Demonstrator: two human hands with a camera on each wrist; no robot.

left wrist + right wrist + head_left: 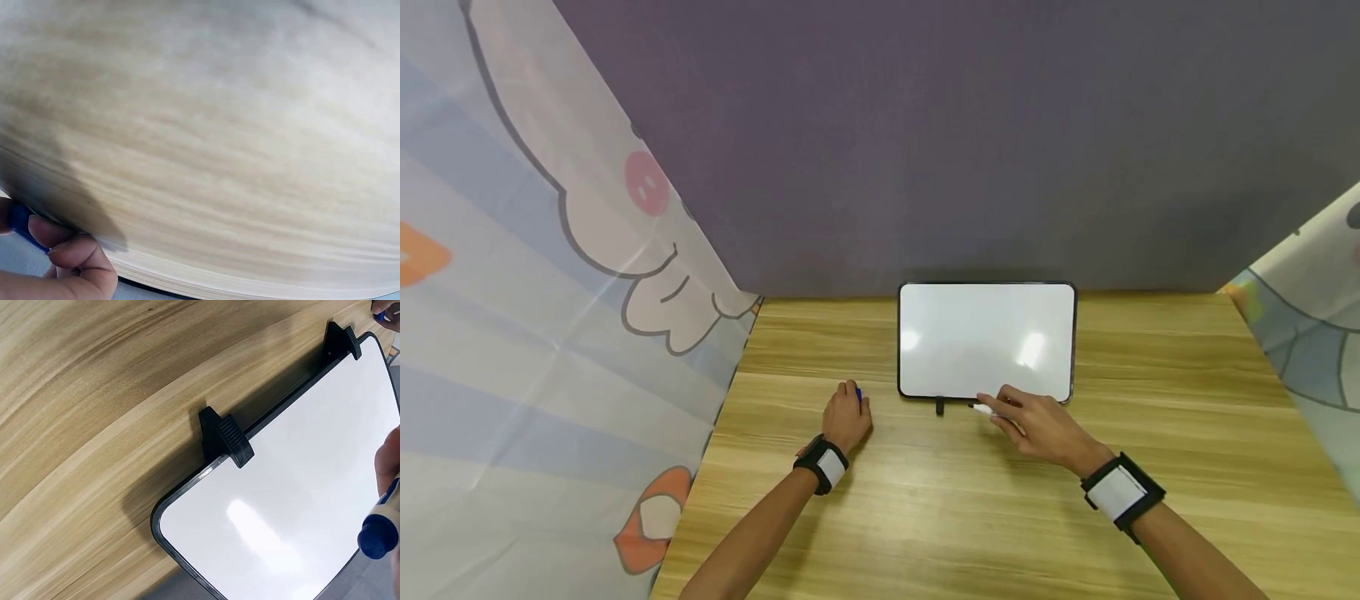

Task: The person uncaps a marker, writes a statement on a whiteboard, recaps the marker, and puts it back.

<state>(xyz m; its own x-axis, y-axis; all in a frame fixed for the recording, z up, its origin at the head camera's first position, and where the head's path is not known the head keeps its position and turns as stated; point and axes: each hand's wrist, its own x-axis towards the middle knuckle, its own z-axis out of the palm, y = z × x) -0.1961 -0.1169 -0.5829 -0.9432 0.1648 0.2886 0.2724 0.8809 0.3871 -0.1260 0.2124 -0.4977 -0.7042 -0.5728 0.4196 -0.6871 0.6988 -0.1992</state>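
A small whiteboard (977,333) with a black frame stands at the table's far side on black clip feet (228,440). My right hand (1043,429) is at its lower right edge and holds a white marker (982,409) between thumb and fingers. Dark at its tip, the marker points left, just below the frame; its blue rear end (378,537) shows in the right wrist view. Left of the board, my left hand (847,419) pinches a small blue piece (22,222) that looks like the marker's cap. Fingers partly cover it. No marks are visible on the board.
The wooden table (940,517) runs up to a grey-purple backdrop (962,150). A cartoon-printed sheet (565,375) hangs along the left side, another printed sheet (1315,367) along the right. Light glares off the board's surface.
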